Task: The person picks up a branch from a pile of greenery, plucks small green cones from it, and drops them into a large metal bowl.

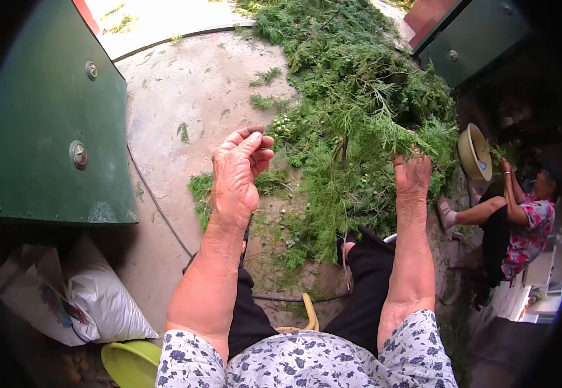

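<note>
The right hand (pixel 412 173) of a person in a floral-print top (pixel 300 362) closes on a flat, feathery, bright-green conifer sprig (pixel 394 132), which spreads from the grip at about two o'clock from the centre of the view; the fingertips are partly lost behind the foliage. At ten o'clock, the left hand (pixel 239 168) is raised with fingers curled and thumb laid against them, no greenery showing there, though whether something tiny is pinched inside cannot be told. From twelve to three o'clock runs a broad, tangled heap of green conifer cuttings (pixel 332 55), spread over the pale concrete floor (pixel 190 84), the sprig overlapping its near right side. The piece looks light and springy, its scaly fans soft and dry enough not to slip, its woody base likely the stiffest part; the fine tips seem apt to snap off or snag on neighbouring twigs. The surest hold would appear to be low on the stem, below the fans, pinched firmly between thumb and fingers without crushing the leafy ends. At three o'clock, a seated co-worker in a bright flowered shirt (pixel 532 229) sits near a round, cream-coloured basin (pixel 467 152), tilted on its side.
</note>
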Available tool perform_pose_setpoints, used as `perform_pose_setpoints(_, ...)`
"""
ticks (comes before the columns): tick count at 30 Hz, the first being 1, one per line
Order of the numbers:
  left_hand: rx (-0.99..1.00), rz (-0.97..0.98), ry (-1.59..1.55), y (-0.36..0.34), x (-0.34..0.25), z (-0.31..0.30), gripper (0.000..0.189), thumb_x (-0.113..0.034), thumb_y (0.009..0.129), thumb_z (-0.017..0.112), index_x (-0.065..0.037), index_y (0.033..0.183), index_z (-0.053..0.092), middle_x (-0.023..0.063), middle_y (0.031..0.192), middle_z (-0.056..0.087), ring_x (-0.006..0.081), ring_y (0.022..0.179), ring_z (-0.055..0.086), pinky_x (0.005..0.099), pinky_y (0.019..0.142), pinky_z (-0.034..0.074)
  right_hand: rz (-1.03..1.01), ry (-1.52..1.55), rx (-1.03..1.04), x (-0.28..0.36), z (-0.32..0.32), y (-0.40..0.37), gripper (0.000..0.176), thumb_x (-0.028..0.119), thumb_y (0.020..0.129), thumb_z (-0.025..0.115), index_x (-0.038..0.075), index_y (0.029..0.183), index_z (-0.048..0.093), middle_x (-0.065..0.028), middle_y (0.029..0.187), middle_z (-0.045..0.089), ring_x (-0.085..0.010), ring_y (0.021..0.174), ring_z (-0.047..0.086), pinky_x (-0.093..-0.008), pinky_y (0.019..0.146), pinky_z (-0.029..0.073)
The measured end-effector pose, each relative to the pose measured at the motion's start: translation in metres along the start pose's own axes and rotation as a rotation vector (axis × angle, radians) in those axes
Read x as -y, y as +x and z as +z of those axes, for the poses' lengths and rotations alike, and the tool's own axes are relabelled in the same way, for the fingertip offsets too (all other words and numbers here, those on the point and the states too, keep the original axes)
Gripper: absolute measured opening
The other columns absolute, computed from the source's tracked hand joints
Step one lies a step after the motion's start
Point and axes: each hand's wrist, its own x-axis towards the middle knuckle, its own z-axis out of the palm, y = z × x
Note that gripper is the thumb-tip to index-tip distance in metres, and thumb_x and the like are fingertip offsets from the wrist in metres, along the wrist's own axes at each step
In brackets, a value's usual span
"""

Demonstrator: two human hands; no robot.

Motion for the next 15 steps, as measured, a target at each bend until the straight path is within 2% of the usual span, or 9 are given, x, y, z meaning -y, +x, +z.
perform_pose_setpoints(2,0.075,0.020,0.104,0.000,0.009,0.008,0.021,-0.011,0.085,0.059,-0.004,0.104,0.057,0.0051,0.085,0.064,0.0102,0.069,0.060,0.0227,0.065,0.048,0.088,0.194,-0.209,-0.001,0.000,-0.010,0.016,0.012,0.088,0.053,0.001,0.100,0.054,-0.0144,0.097,0.059,-0.0262,0.094,0.058,-0.0365,0.085,0.050)
perform_pose_setpoints(3,0.143,0.032,0.213,0.000,0.013,0.012,0.024,-0.012,0.084,0.060,-0.003,0.106,0.057,0.0060,0.088,0.065,0.0101,0.072,0.060,0.0227,0.066,0.048,0.090,0.204,-0.205,-0.002,0.013,-0.018,0.016,0.012,0.088,0.053,0.001,0.100,0.054,-0.0144,0.097,0.059,-0.0262,0.094,0.058,-0.0365,0.085,0.050)
perform_pose_setpoints(4,0.213,0.116,0.348,0.000,0.017,0.015,0.032,-0.014,0.082,0.063,0.000,0.110,0.055,0.0082,0.097,0.063,0.0128,0.083,0.059,0.0255,0.073,0.047,0.130,0.118,-0.146,-0.003,0.031,-0.027,0.016,0.015,0.089,0.054,0.002,0.098,0.055,-0.0137,0.095,0.060,-0.0258,0.093,0.058,-0.0355,0.083,0.051)
perform_pose_setpoints(5,0.211,0.118,0.358,0.000,0.023,0.020,0.032,-0.014,0.082,0.063,0.000,0.110,0.055,0.0082,0.097,0.063,0.0128,0.083,0.059,0.0255,0.073,0.047,0.167,0.032,-0.090,-0.003,0.045,-0.033,0.017,0.018,0.090,0.054,0.002,0.097,0.056,-0.0130,0.093,0.061,-0.0254,0.092,0.059,-0.0345,0.081,0.051)
perform_pose_setpoints(7,0.155,0.351,0.588,-0.001,0.038,0.028,0.039,-0.016,0.079,0.068,0.002,0.111,0.055,0.0093,0.105,0.061,0.0160,0.094,0.056,0.0281,0.080,0.045,0.201,0.013,-0.074,-0.004,0.061,-0.041,0.020,0.022,0.090,0.055,0.003,0.094,0.056,-0.0106,0.086,0.062,-0.0252,0.089,0.061,-0.0334,0.079,0.052)
perform_pose_setpoints(8,0.208,0.421,0.662,0.000,0.041,0.023,0.042,-0.017,0.077,0.071,0.001,0.111,0.056,0.0091,0.109,0.059,0.0153,0.098,0.052,0.0289,0.080,0.043,0.228,0.002,-0.091,-0.003,0.070,-0.045,0.020,0.023,0.090,0.055,0.003,0.093,0.056,-0.0098,0.083,0.062,-0.0254,0.087,0.061,-0.0336,0.078,0.052)
perform_pose_setpoints(9,0.208,0.413,0.672,-0.002,0.037,0.024,0.042,-0.017,0.077,0.071,0.001,0.111,0.056,0.0091,0.109,0.059,0.0153,0.098,0.052,0.0289,0.080,0.043,0.257,-0.008,-0.109,-0.004,0.074,-0.047,0.020,0.023,0.090,0.055,0.003,0.092,0.057,-0.0090,0.081,0.062,-0.0255,0.086,0.062,-0.0337,0.078,0.052)
perform_pose_setpoints(12,0.341,0.163,0.541,0.002,0.027,0.028,0.031,-0.010,0.077,0.069,-0.004,0.107,0.060,-0.0001,0.085,0.063,0.0073,0.076,0.052,0.0254,0.071,0.044,0.262,-0.059,-0.100,-0.003,0.077,-0.044,0.023,0.024,0.090,0.055,0.001,0.094,0.056,-0.0101,0.082,0.061,-0.0247,0.086,0.062,-0.0330,0.078,0.052)
perform_pose_setpoints(15,0.261,0.274,0.475,-0.005,0.027,0.036,0.028,-0.011,0.078,0.069,-0.004,0.104,0.061,-0.0009,0.085,0.063,0.0060,0.072,0.051,0.0239,0.069,0.043,0.250,-0.122,-0.123,-0.002,0.084,-0.046,0.027,0.024,0.091,0.053,-0.001,0.099,0.054,-0.0127,0.086,0.062,-0.0240,0.087,0.062,-0.0338,0.079,0.052)
